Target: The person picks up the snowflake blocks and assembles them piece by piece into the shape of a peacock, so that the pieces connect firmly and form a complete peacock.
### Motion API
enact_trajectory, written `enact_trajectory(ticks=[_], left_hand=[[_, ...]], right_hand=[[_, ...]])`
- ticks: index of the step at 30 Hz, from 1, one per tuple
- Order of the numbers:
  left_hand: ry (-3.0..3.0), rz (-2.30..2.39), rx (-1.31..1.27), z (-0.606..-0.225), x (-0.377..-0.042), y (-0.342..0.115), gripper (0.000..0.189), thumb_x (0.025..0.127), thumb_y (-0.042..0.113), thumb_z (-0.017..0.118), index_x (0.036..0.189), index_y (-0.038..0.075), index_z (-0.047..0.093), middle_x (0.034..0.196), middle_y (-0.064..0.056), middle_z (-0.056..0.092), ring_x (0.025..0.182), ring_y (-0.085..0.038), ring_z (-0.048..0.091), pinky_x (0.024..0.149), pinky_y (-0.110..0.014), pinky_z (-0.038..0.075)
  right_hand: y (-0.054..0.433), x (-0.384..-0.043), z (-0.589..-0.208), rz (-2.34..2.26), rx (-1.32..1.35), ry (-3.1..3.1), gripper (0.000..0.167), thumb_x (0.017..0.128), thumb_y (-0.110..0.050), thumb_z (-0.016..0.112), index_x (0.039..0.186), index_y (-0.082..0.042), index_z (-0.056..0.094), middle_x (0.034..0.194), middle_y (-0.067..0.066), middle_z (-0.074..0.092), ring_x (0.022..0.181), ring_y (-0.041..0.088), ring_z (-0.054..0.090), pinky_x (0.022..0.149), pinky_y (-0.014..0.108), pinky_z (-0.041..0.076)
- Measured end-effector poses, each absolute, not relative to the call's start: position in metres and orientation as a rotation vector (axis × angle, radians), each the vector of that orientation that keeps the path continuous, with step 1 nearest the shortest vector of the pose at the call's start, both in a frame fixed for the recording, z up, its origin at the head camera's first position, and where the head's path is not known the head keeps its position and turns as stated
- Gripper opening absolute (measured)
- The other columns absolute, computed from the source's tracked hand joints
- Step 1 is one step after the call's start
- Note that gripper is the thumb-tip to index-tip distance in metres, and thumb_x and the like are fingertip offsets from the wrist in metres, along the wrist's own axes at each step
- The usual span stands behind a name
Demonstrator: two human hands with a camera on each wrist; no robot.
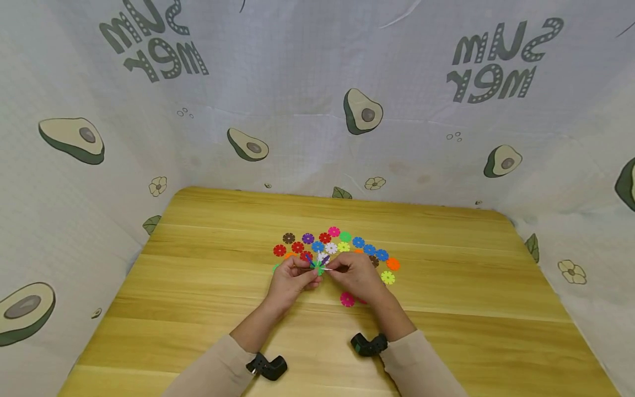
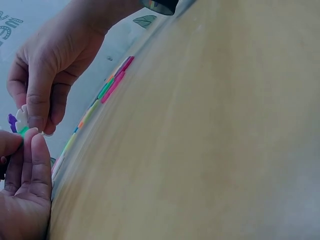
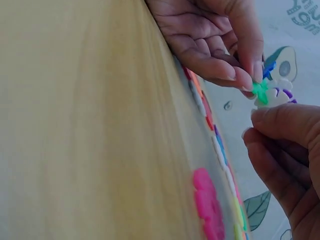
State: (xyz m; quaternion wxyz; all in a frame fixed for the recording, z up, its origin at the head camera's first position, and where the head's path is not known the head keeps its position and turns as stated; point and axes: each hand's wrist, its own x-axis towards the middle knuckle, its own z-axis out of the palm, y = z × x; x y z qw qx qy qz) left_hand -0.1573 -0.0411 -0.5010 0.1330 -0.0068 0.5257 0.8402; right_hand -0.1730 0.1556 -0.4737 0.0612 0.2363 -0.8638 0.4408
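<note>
Above the table, both hands meet at a small cluster of notched plastic discs. My left hand [image 1: 289,280] pinches its green disc [image 3: 260,91] between thumb and fingers. A blue disc [image 3: 269,69] and a purple disc [image 2: 12,122] stick out from the cluster, with white ones among them. My right hand [image 1: 358,273] pinches a white disc [image 3: 265,102] at the cluster's right side, seen nearly edge-on in the head view. Fingers cover parts of the cluster, so how far the white disc sits in the green one's notch I cannot tell.
Several loose discs lie flat beyond and beside the hands, among them a brown disc [image 1: 289,238], an orange disc [image 1: 393,264] and a yellow disc [image 1: 388,277]. A pink disc [image 1: 347,299] lies nearer. The wooden table [image 1: 198,286] meets a printed curtain [image 1: 297,127] behind.
</note>
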Motion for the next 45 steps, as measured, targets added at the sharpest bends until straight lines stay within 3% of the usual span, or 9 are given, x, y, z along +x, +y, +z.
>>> enact_trajectory(ticks=[15, 23, 33, 39, 45], left_hand=[[1.542, 2.436, -0.022, -0.503, -0.158, -0.040, 0.022, 0.092, -0.011, 0.065, 0.103, 0.003, 0.052, 0.085, -0.001, 0.067, 0.075, -0.012, 0.075, 0.073, -0.025, 0.064], [1.608, 2.372, -0.037, -0.507, -0.156, -0.042, 0.040, 0.094, -0.007, 0.067, 0.124, 0.000, 0.042, 0.088, -0.001, 0.070, 0.080, -0.016, 0.076, 0.079, -0.028, 0.064], [1.595, 2.343, -0.035, -0.509, -0.157, -0.045, 0.040, 0.094, -0.008, 0.065, 0.125, -0.001, 0.040, 0.085, -0.001, 0.069, 0.073, -0.011, 0.074, 0.073, -0.024, 0.063], [1.617, 2.355, -0.013, -0.507, -0.158, -0.044, 0.041, 0.094, -0.007, 0.065, 0.126, -0.001, 0.040, 0.086, -0.001, 0.069, 0.074, -0.011, 0.074, 0.074, -0.024, 0.063], [1.648, 2.386, 0.006, -0.506, -0.159, -0.041, 0.054, 0.094, -0.007, 0.064, 0.142, -0.002, 0.040, 0.092, -0.002, 0.068, 0.079, -0.013, 0.074, 0.078, -0.025, 0.063]], right_hand=[[0.154, -0.173, -0.475, 1.310, 0.727, -2.642, 0.008, 0.088, -0.004, 0.079, 0.084, -0.011, 0.076, 0.086, 0.002, 0.076, 0.078, 0.007, 0.066, 0.071, 0.022, 0.059], [0.163, -0.170, -0.471, 1.371, 0.595, -2.787, 0.009, 0.088, -0.007, 0.079, 0.094, -0.015, 0.079, 0.096, -0.001, 0.076, 0.088, 0.013, 0.070, 0.080, 0.022, 0.060], [0.159, -0.170, -0.474, 1.058, 0.922, -2.542, 0.009, 0.085, 0.003, 0.078, 0.087, -0.005, 0.080, 0.089, 0.005, 0.079, 0.082, 0.019, 0.074, 0.073, 0.028, 0.063], [0.157, -0.172, -0.473, 1.007, 0.930, -2.501, 0.011, 0.083, 0.005, 0.079, 0.086, -0.005, 0.080, 0.087, 0.005, 0.079, 0.081, 0.019, 0.075, 0.072, 0.029, 0.064], [0.166, -0.175, -0.469, 1.049, 0.805, -2.674, 0.012, 0.088, -0.006, 0.079, 0.100, -0.008, 0.079, 0.096, 0.004, 0.078, 0.086, 0.018, 0.074, 0.079, 0.032, 0.064]])
